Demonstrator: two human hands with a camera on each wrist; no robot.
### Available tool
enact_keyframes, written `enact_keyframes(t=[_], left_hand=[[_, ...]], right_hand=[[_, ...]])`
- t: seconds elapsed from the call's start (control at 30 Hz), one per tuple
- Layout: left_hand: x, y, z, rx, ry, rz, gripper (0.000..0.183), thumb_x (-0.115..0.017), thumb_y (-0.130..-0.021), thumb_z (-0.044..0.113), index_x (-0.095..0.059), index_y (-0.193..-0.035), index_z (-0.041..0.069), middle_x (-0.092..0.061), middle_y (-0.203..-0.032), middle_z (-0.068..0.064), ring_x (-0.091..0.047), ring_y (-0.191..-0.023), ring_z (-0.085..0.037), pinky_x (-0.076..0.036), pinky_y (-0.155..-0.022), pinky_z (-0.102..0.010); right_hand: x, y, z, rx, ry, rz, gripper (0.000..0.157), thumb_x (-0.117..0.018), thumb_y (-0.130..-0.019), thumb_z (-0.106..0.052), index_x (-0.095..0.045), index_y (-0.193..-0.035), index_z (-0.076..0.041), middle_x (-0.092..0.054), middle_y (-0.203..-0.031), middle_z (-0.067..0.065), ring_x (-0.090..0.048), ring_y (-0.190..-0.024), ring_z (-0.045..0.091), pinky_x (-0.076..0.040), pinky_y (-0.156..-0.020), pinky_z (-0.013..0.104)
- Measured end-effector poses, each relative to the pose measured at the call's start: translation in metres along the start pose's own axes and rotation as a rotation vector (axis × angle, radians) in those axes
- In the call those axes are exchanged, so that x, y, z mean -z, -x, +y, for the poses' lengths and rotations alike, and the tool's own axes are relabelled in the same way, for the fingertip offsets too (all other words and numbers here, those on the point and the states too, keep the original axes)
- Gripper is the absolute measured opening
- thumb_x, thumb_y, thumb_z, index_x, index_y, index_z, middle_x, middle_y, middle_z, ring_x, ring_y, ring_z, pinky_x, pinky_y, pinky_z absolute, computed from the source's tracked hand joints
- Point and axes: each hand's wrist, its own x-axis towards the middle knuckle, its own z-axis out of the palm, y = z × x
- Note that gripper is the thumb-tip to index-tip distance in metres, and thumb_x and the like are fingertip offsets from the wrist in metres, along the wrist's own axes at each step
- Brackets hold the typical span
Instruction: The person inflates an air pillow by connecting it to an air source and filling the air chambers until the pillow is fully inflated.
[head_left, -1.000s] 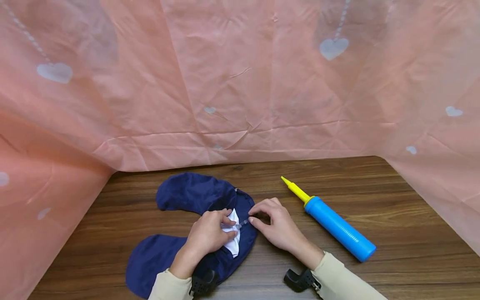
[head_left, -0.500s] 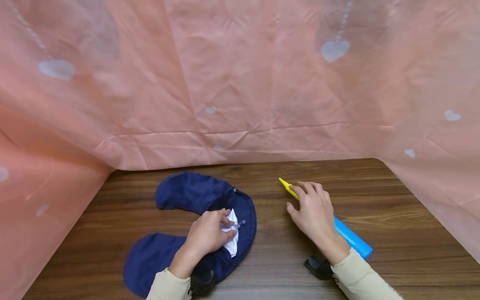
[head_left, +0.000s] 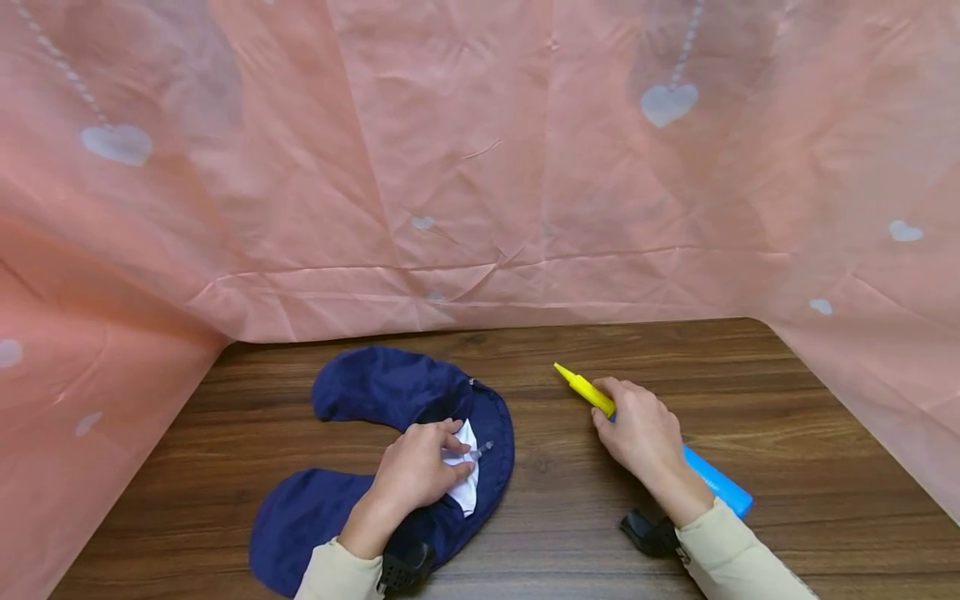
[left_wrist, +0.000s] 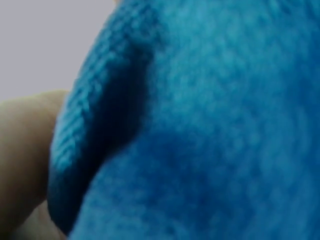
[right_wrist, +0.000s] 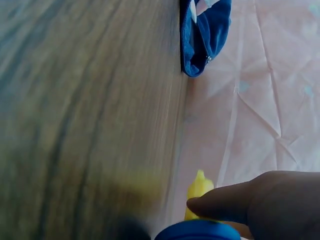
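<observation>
A navy U-shaped neck pillow (head_left: 397, 383) lies on the table with its cover unzipped at the curve. White inner material (head_left: 467, 493) shows through the opening, and a small clear valve (head_left: 484, 449) sticks out of it. My left hand (head_left: 418, 467) pinches the white material at the base of the valve. Blurred blue fabric (left_wrist: 225, 125) fills most of the left wrist view. To the right, my right hand (head_left: 641, 429) grips a blue hand pump (head_left: 718, 485) near its front end. The pump's yellow nozzle (head_left: 588, 392) points up-left, and a finger lies against it in the right wrist view.
The wooden table (head_left: 540, 533) carries the pillow on the left and the pump on the right. A pink curtain (head_left: 480, 167) with white hearts hangs along the back and both sides. A zipper pull (head_left: 472, 382) sits at the pillow's far edge.
My right hand has let go of the clear valve, moved right and taken hold of the pump, whose nozzle tip has shifted slightly left. The left hand has stayed on the pillow.
</observation>
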Motion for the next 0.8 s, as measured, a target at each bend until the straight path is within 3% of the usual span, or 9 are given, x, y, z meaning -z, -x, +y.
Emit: enact_keyframes(t=[0.2,0.53,0.8], left_hand=[[-0.001,0.000,0.001,0.005,-0.002,0.003,0.022,-0.090,-0.085,0.024,-0.088,-0.104,0.012,-0.071,-0.144,-0.011,-0.065,-0.136,-0.040,-0.057,-0.100,-0.060],[-0.003,0.002,0.003,-0.004,0.000,0.045,0.020,-0.091,-0.084,0.021,-0.088,-0.101,0.010,-0.073,-0.141,-0.010,-0.067,-0.134,-0.037,-0.060,-0.096,-0.057],[-0.003,0.001,0.006,0.012,-0.009,0.034,0.020,-0.091,-0.085,0.020,-0.088,-0.101,0.010,-0.073,-0.142,-0.010,-0.066,-0.135,-0.038,-0.059,-0.098,-0.058]], right_hand=[[0.004,0.006,0.002,0.022,-0.017,-0.059,0.032,-0.080,-0.097,-0.026,-0.077,-0.125,-0.012,-0.077,-0.108,0.012,-0.065,-0.080,0.026,-0.050,-0.061,0.044],[0.005,0.016,0.003,0.167,-0.086,-0.084,0.022,-0.084,-0.093,-0.027,-0.082,-0.115,-0.023,-0.079,-0.104,0.000,-0.059,-0.076,0.012,-0.045,-0.065,0.036],[0.002,0.021,-0.005,0.324,-0.166,-0.153,0.015,-0.088,-0.090,-0.037,-0.083,-0.105,-0.036,-0.078,-0.098,-0.017,-0.064,-0.080,-0.001,-0.051,-0.069,0.028]])
